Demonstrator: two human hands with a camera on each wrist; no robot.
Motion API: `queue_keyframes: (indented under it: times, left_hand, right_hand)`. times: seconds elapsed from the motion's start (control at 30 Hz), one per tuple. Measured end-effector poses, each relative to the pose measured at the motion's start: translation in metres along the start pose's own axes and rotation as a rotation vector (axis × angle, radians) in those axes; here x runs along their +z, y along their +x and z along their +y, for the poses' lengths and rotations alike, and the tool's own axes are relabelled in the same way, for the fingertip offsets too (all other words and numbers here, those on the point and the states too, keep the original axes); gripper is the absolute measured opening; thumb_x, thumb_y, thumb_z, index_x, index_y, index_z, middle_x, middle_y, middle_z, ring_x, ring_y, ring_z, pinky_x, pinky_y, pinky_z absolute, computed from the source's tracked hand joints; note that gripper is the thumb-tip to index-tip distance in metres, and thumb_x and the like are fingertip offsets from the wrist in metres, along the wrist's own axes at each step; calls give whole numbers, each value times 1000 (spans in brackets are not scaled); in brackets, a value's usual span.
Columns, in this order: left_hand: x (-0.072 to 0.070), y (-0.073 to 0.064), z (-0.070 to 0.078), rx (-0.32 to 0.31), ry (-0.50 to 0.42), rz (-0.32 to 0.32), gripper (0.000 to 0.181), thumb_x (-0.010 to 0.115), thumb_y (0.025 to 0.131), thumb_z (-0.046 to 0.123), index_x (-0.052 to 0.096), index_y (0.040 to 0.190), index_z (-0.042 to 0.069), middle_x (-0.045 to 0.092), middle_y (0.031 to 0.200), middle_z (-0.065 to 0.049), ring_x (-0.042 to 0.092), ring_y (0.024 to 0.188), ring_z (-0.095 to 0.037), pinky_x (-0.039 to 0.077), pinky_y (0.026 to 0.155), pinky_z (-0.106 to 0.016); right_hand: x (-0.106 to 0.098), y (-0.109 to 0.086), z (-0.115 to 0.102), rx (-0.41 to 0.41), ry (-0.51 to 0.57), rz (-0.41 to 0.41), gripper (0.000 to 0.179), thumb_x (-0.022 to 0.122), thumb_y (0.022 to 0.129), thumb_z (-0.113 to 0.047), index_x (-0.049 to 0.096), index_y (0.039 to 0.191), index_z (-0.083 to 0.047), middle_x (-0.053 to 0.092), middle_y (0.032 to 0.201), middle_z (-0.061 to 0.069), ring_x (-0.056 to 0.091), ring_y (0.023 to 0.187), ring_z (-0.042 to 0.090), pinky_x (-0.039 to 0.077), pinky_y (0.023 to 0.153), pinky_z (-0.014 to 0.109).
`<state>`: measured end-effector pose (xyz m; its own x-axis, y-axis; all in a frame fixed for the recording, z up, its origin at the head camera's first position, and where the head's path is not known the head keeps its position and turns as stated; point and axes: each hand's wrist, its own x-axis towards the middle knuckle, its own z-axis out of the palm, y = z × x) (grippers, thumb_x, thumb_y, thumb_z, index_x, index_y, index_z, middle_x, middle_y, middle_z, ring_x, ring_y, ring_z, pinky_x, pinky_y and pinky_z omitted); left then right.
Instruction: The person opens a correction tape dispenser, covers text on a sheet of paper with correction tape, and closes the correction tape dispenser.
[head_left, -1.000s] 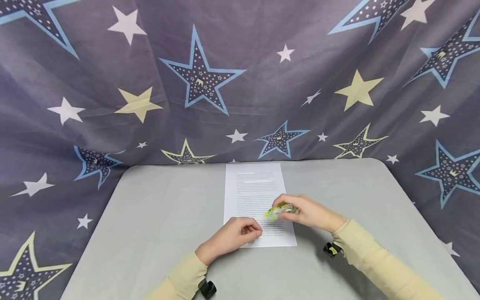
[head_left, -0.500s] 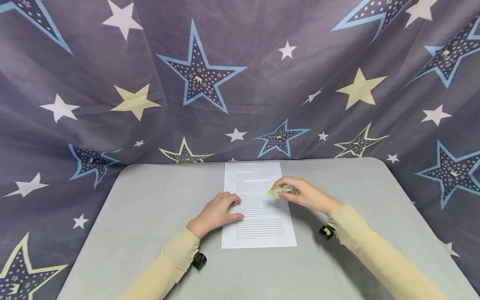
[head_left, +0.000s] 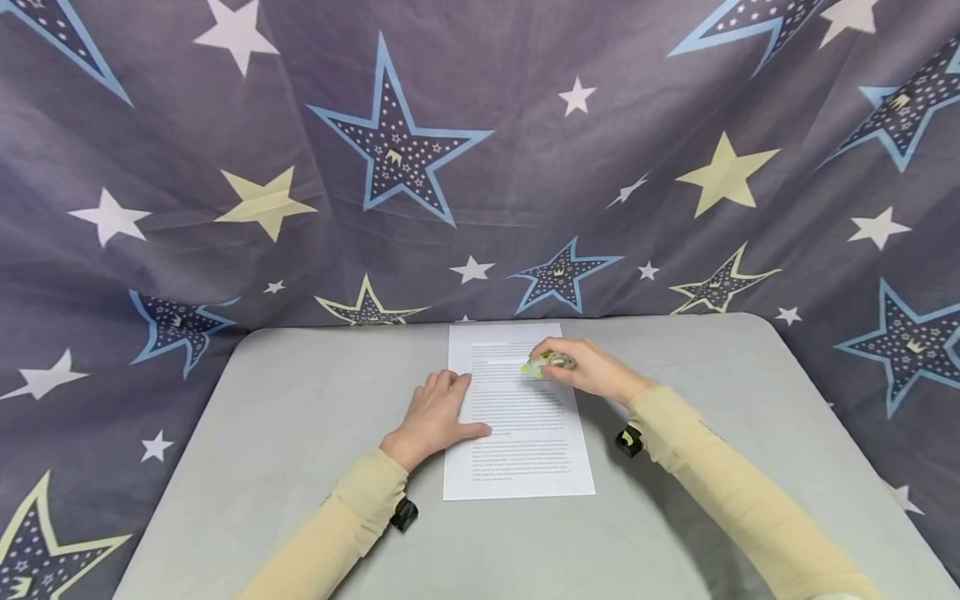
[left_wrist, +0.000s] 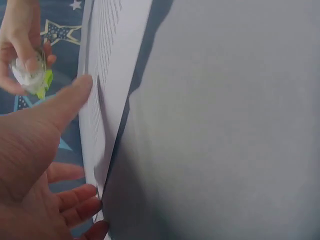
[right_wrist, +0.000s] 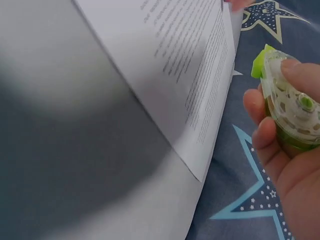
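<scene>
A printed sheet of paper (head_left: 517,467) lies on the grey table, its text crossed by a few white bands near the top. My right hand (head_left: 596,369) grips a correction tape dispenser (head_left: 549,363) with a clear body and a lime-green tip, held over the upper lines of text. Seen from the right wrist, the dispenser (right_wrist: 292,102) sits between thumb and fingers, its tip apart from the sheet. On the sheet's left edge my left hand (head_left: 435,417) rests with fingers spread, the thumb reaching onto the text.
The grey table (head_left: 315,392) extends on both sides of the sheet and toward me. Behind its far edge hangs a dark curtain (head_left: 510,183) printed with stars. A small black camera (head_left: 628,442) is strapped at the right wrist, another black camera (head_left: 403,514) at the left.
My left hand has shifted up and left, from the sheet's lower part to its left edge, and its fingers have spread. The right hand has carried the correction tape dispenser up the page, then slightly left.
</scene>
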<state>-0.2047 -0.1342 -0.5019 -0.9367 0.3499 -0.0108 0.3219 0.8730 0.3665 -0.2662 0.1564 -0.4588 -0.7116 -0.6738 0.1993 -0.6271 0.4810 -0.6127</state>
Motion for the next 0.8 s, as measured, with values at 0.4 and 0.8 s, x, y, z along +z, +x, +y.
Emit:
queue_keyframes:
  times: [0.4, 0.8]
  left_hand:
    - [0, 6, 10, 10, 57, -45, 98, 82, 83, 60, 46, 156, 7, 44, 156, -23, 42, 142, -39, 39, 105, -57]
    - [4, 14, 8, -36, 85, -101, 98, 74, 92, 58, 37, 158, -3, 36, 164, -21, 34, 151, -38, 31, 112, -62]
  right_hand:
    - [11, 20, 5, -29, -52, -133, 16, 72, 97, -5, 65, 110, -11, 76, 114, 3, 72, 104, 21, 57, 92, 39]
    - [24, 36, 8, -115, -116, -187, 16, 73, 94, -1, 63, 104, -9, 74, 108, 9, 72, 102, 25, 57, 92, 37]
